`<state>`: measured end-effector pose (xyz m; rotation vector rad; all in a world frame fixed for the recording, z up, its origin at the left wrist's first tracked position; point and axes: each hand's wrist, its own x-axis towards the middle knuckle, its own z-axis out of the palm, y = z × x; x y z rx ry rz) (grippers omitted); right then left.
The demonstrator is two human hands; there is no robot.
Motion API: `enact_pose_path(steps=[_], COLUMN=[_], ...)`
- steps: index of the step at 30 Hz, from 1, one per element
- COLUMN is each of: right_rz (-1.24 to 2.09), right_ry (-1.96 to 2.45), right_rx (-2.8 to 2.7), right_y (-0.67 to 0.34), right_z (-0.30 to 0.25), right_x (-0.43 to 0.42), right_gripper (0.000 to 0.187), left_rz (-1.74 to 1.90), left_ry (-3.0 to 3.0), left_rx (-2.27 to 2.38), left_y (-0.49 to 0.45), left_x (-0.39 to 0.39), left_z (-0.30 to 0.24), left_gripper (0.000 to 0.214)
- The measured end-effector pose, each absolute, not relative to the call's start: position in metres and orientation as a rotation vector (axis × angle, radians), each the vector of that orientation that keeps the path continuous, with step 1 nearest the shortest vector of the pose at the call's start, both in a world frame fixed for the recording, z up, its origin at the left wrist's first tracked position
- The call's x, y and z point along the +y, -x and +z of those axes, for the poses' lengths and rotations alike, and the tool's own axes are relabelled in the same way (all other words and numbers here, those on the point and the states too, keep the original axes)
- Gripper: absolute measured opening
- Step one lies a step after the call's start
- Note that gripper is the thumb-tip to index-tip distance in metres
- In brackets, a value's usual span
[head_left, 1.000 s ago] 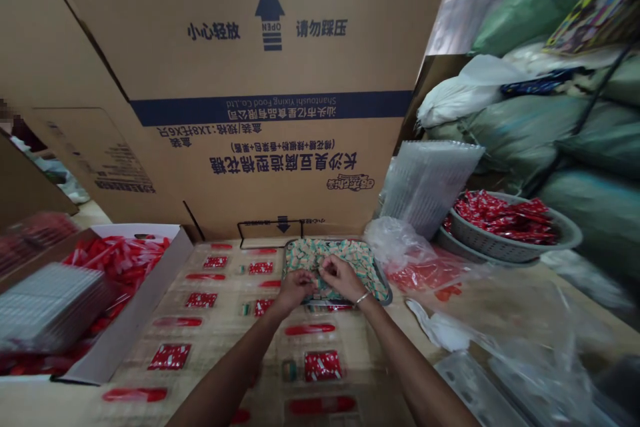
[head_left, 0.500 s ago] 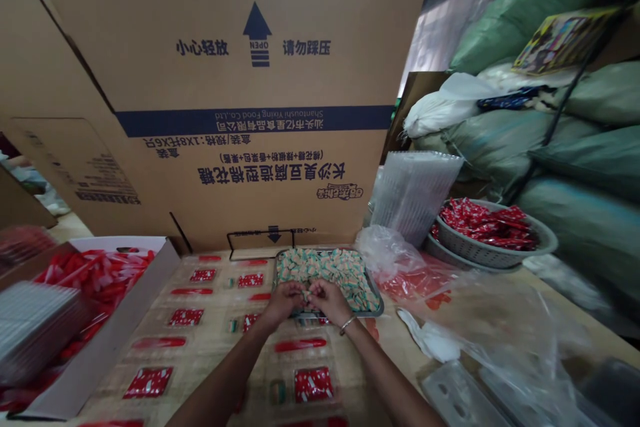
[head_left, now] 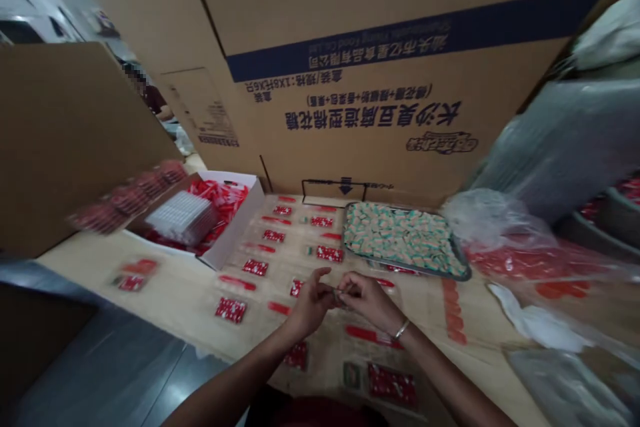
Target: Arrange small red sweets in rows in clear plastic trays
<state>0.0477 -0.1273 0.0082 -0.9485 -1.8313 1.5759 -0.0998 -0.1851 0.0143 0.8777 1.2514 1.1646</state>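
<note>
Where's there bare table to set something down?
Left: tabletop between the white box, a lone clear pack and its near edge. Right: a gap between the orange strip and a crumpled white item. The middle is crowded: rows of red sachets around the left hand and right hand, with a filled metal tray beyond.

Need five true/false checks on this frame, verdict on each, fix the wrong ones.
1. A bracelet circles the wrist of the right hand. True.
2. A stack of clear plastic trays sits in the white box. True.
3. The two hands are far apart. False: the left hand and right hand come together at a small piece, too unclear to identify.
4. The printed cardboard carton stands behind the gray tray. True.
5. The gray tray is left of the white box. False: it is to the right.
</note>
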Motion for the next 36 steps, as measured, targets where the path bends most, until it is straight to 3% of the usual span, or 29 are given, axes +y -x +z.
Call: enact_pose_path(steps=[5, 9, 14, 20, 24, 28, 33, 36], right_rz=[1.361, 1.412, 1.426, 1.113, 0.962, 0.863, 0.816, 0.838], right_ry=[0.935, 0.887, 0.885, 1.092, 1.13, 1.168, 1.287, 1.292], right_rx=[-2.08, -2.138, -2.215, -2.261, -2.372, -2.451, -2.431, -2.407], right_y=[0.01, 0.038, 0.051, 0.095, 0.112, 0.108, 0.107, 0.111], right_z=[0.012, 0.007, 0.001, 0.0, 0.001, 0.005, 0.005, 0.003], right_x=[-0.174, -0.188, -0.159, -0.136, -0.146, -0.152, -0.149, -0.148], right_gripper=[0.007, 0.014, 0.01, 0.016, 0.014, 0.016, 0.022, 0.019], left_rz=[1.305, 1.304, 1.25, 1.204, 1.06, 0.929, 0.741, 0.58], left_ry=[-0.827, -0.818, -1.092, -1.299, -1.524, -1.715, -1.836, -1.971], left_rx=[1.327, 1.347, 1.57, 1.93, 1.924, 1.948, 2.009, 2.005], left_y=[0.142, 0.162, 0.188, 0.218, 0.224, 0.226, 0.221, 0.216], left_x=[-0.245, -0.265, -0.259, -0.229, -0.222, -0.216, -0.209, -0.208], left_z=[0.009, 0.004, 0.011, 0.002, -0.017, -0.025, -0.014, -0.005], left_gripper=[0.057, 0.055, 0.046, 0.05, 0.049, 0.034, 0.019, 0.021])
